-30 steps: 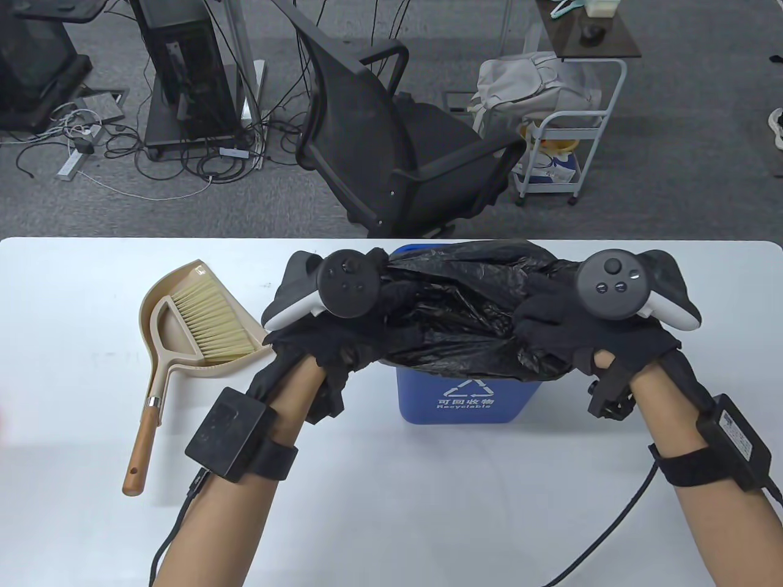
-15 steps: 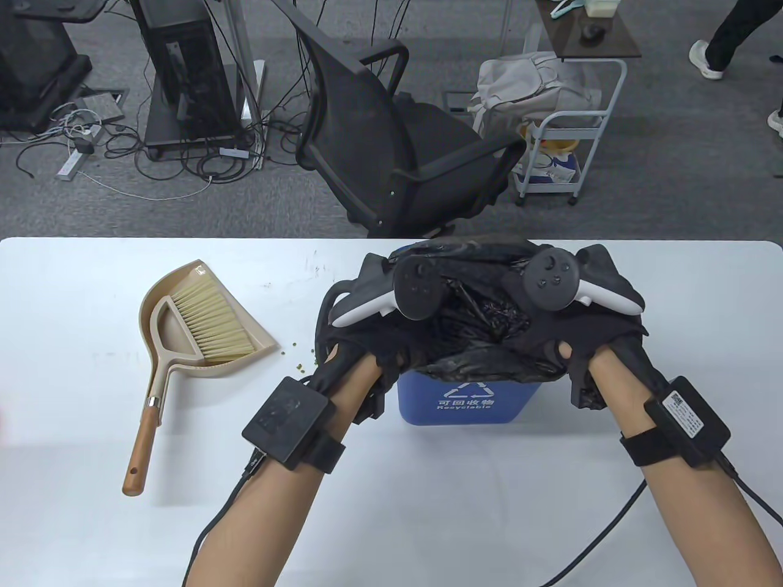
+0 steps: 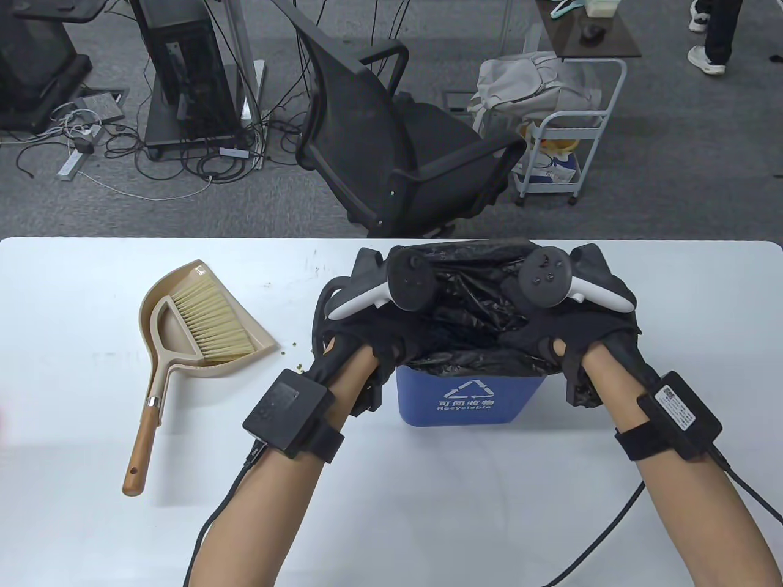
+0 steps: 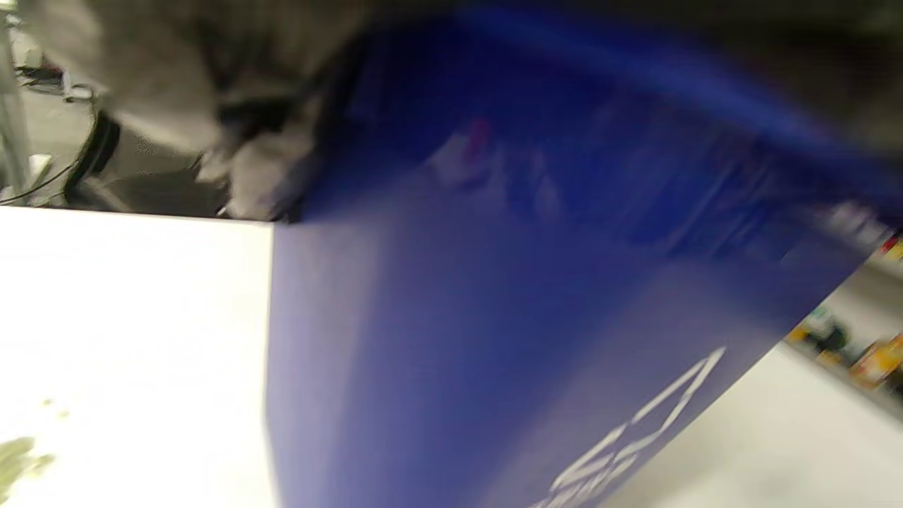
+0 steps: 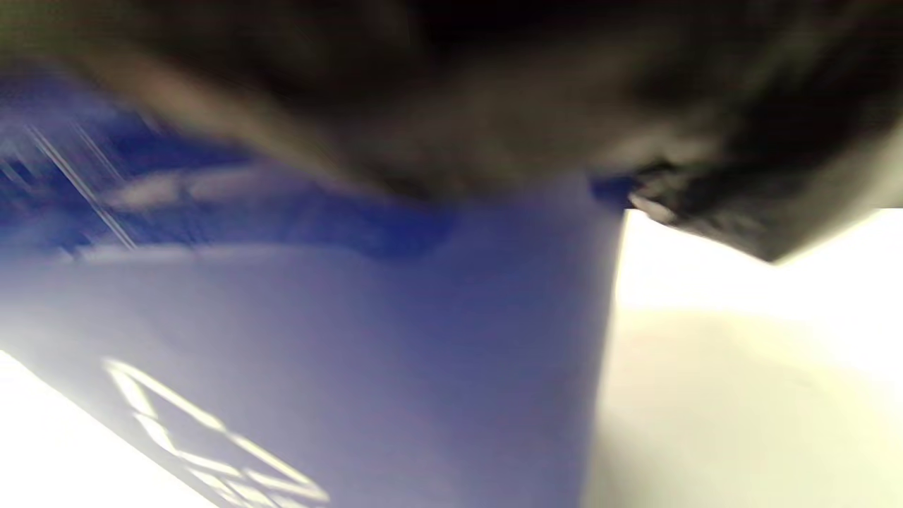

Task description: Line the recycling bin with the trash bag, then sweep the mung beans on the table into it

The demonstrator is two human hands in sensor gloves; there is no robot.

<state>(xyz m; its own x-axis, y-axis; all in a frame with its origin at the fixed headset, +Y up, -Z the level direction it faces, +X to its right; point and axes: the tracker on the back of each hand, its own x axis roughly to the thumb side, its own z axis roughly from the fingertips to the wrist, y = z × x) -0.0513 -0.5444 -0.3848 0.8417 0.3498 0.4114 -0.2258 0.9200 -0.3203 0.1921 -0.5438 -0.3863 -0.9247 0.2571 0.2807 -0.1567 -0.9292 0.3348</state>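
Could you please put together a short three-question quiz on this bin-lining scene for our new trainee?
1. True or false: the brush lies in the dustpan, left of the recycling bin.
2. What do the left hand and right hand work on? A) trash bag B) brush C) office chair
3. Fill in: a few mung beans lie on the table between the dustpan and the ____ hand.

Key: 1 true; 2 A; 3 left
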